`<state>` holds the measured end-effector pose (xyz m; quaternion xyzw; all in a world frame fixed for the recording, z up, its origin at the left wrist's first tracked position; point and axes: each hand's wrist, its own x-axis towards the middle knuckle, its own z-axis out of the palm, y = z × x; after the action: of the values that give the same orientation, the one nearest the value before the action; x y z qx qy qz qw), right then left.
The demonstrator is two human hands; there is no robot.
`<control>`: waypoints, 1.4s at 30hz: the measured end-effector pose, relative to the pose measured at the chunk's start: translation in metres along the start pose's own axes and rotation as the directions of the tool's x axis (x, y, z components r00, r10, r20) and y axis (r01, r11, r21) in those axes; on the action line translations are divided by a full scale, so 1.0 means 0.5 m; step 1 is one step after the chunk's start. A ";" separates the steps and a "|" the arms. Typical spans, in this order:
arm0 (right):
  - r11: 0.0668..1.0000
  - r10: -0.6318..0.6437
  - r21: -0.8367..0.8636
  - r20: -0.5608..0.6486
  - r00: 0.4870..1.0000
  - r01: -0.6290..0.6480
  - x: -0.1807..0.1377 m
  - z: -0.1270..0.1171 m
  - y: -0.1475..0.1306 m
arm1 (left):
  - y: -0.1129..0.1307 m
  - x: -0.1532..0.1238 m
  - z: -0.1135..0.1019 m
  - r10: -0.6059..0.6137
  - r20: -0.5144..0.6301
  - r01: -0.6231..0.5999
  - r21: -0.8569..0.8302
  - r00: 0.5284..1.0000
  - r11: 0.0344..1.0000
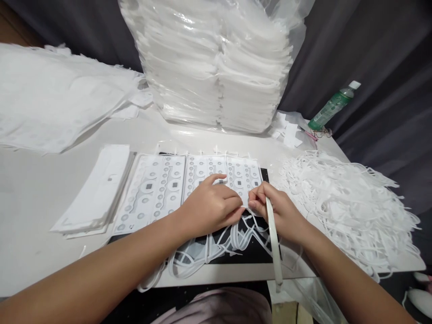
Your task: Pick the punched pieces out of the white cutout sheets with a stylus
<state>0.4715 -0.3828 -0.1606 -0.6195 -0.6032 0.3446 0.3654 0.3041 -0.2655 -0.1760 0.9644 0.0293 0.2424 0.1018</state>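
Note:
A white sheet printed with grey dots and wavy lines lies on a black mat. My left hand rests over its near edge. Its index finger is stretched out, while the thumb and other fingers close on that edge. My right hand is beside it, thumb and fingertips pinched at the sheet's near right corner. A long, flat, pale stick passes through this hand and points down past the table edge. Thin white looped strips hang from the sheet's near edge; what the fingertips pinch is partly hidden.
Left of the sheet sits a stack of white cards. Large white sheets lie farther left. A bagged stack of white sheets stands behind. On the right are a heap of white strips and a green-labelled bottle.

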 end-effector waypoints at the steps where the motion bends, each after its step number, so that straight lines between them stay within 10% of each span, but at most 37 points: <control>1: 1.000 0.013 0.023 -0.006 1.000 -0.013 0.000 -0.001 0.001 | 0.000 0.000 -0.001 0.005 0.010 -0.005 0.002 1.000 1.000; 42: 0.993 -0.036 -0.117 -0.032 0.999 0.032 0.002 0.007 0.004 | -0.024 -0.005 -0.009 -0.044 0.093 0.049 -0.054 0.995 0.997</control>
<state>0.4694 -0.3819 -0.1642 -0.6352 -0.6265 0.2921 0.3445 0.2998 -0.2529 -0.1756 0.9703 0.0403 0.1961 0.1357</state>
